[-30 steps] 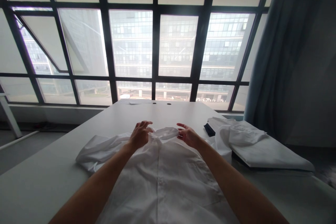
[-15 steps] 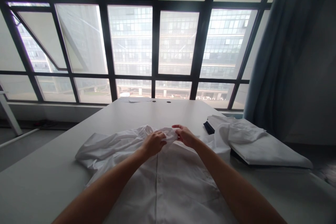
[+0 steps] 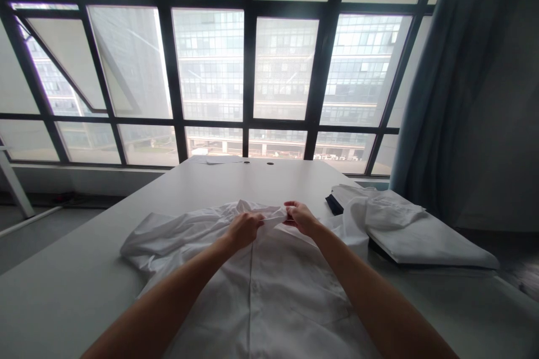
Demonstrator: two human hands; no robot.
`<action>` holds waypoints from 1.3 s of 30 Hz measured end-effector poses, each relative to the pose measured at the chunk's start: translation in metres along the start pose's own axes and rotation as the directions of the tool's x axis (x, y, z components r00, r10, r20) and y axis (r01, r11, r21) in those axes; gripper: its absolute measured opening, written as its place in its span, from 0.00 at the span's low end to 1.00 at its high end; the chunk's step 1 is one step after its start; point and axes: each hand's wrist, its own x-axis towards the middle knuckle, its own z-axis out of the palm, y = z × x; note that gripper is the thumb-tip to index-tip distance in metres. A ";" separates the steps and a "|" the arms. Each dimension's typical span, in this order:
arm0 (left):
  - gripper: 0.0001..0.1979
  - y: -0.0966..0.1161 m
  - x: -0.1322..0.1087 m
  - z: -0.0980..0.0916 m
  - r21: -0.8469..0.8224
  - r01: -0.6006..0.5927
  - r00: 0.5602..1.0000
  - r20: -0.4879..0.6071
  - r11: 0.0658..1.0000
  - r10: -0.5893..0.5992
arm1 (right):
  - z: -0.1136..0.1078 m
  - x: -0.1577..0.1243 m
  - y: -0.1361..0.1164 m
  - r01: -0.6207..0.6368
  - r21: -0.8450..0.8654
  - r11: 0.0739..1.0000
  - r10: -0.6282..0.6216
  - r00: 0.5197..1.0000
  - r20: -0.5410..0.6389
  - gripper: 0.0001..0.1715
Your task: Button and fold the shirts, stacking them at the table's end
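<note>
A white button-front shirt (image 3: 269, 291) lies spread on the table with its collar (image 3: 269, 213) toward the window. My left hand (image 3: 245, 230) pinches the left side of the collar, and my right hand (image 3: 300, 219) grips the right side. The fingers of both hands are curled over the cloth, and the gap between the hands is small. The placket runs down the shirt's middle beneath my forearms, which hide much of the front. A crumpled sleeve spreads out to the left.
A pale table (image 3: 80, 286) runs toward the window. At right, a white folded garment (image 3: 421, 238) rests on a flat item with a dark edge, beside a small dark object (image 3: 334, 205). A blue-grey curtain (image 3: 442, 84) hangs at right.
My hands have moved from either side of the raised collar to gripping it. The collar now lies lower and more crumpled against the shirt.
</note>
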 end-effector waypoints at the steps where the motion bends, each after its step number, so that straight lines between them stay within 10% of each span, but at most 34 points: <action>1: 0.14 0.000 0.000 -0.001 -0.012 -0.007 1.000 -0.003 1.000 0.007 | -0.001 -0.001 -0.001 0.070 -0.096 0.993 -0.070 0.998 0.001 0.17; 5: 0.14 0.000 -0.001 -0.007 -0.070 -0.084 0.996 -0.031 0.994 0.082 | -0.009 -0.011 -0.014 0.579 -0.431 0.692 -0.486 0.815 0.314 0.18; 9: 0.13 -0.002 -0.001 -0.012 -0.096 -0.162 0.987 -0.028 0.982 0.160 | -0.014 -0.026 -0.029 0.775 -0.524 0.352 -0.472 0.631 0.616 0.18; 13: 0.15 -0.005 0.000 -0.016 -0.101 -0.284 0.959 -0.017 0.954 0.283 | -0.010 -0.034 -0.034 0.771 -0.606 0.194 -0.378 0.629 0.679 0.21; 18: 0.17 -0.006 0.001 -0.019 -0.177 -0.410 0.910 -0.016 0.895 0.414 | -0.004 -0.035 -0.030 0.789 -0.573 0.221 -0.278 0.614 0.739 0.23; 31: 0.13 0.004 -0.001 -0.030 0.050 -0.090 0.972 0.221 0.995 0.077 | -0.021 -0.032 -0.033 0.533 -0.829 -0.170 -0.441 0.711 0.548 0.12; 39: 0.17 0.012 0.002 -0.021 0.087 0.086 0.996 0.019 0.993 -0.088 | -0.025 -0.038 -0.043 0.646 -0.763 0.024 -0.489 0.674 0.554 0.07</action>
